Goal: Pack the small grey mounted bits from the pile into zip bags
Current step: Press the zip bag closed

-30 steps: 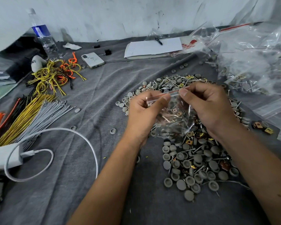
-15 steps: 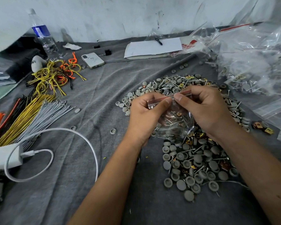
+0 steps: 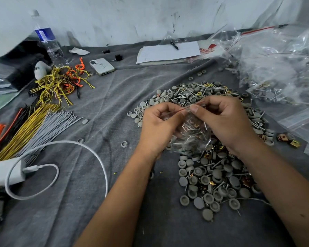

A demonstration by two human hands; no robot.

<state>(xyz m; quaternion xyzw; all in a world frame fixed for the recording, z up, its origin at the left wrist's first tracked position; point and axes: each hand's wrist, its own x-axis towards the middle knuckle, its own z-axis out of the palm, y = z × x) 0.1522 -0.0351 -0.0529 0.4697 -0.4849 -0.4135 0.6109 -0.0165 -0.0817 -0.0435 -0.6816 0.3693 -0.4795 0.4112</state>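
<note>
A small clear zip bag [image 3: 191,136] with a red seal line hangs over the pile, holding several bits and screws. My left hand [image 3: 159,127] pinches the left end of its seal strip. My right hand [image 3: 223,122] pinches the strip near the middle with thumb and forefinger. Under and around both hands lies the pile of grey mounted bits [image 3: 210,179], mixed with screws and gold-coloured clips, spread on the grey cloth [image 3: 100,107].
A heap of clear zip bags [image 3: 282,68] fills the right side. Bundles of yellow, grey and orange wires [image 3: 34,125] lie at the left, with a white charger and cable [image 3: 43,168]. A phone [image 3: 102,66], water bottle [image 3: 47,43] and notepad [image 3: 168,52] sit at the back.
My right thumb and forefinger have slid leftward along the bag's seal strip toward my left hand. The bag stays over the pile.
</note>
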